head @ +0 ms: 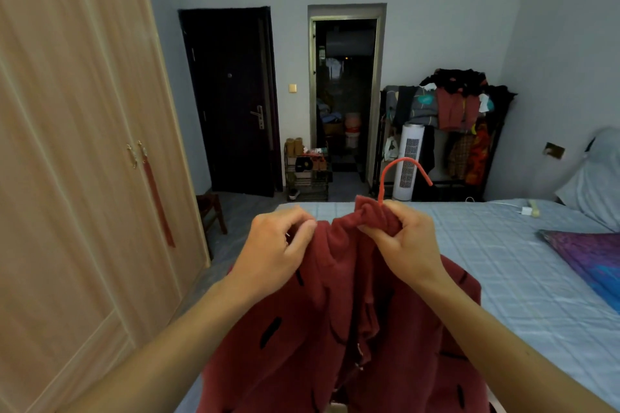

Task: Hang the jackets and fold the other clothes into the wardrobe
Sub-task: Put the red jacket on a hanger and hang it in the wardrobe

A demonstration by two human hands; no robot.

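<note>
A dark red fleece jacket [352,329] with black patches hangs in front of me over the bed's near edge. My right hand [402,241] grips its bunched collar together with the neck of a red hanger [402,168], whose hook sticks up above my fingers. My left hand [278,245] pinches the jacket's collar edge on the left side. The rest of the hanger is hidden inside the jacket. The wooden wardrobe [84,144] stands on the left with its doors closed.
A bed with a light blue quilt [486,261] fills the right, with a purple cloth [590,258] and a pillow [593,178] on it. A clothes rack piled with garments [453,111], a white tower fan [409,161], a shoe rack [307,171] and a dark door [235,100] line the far wall.
</note>
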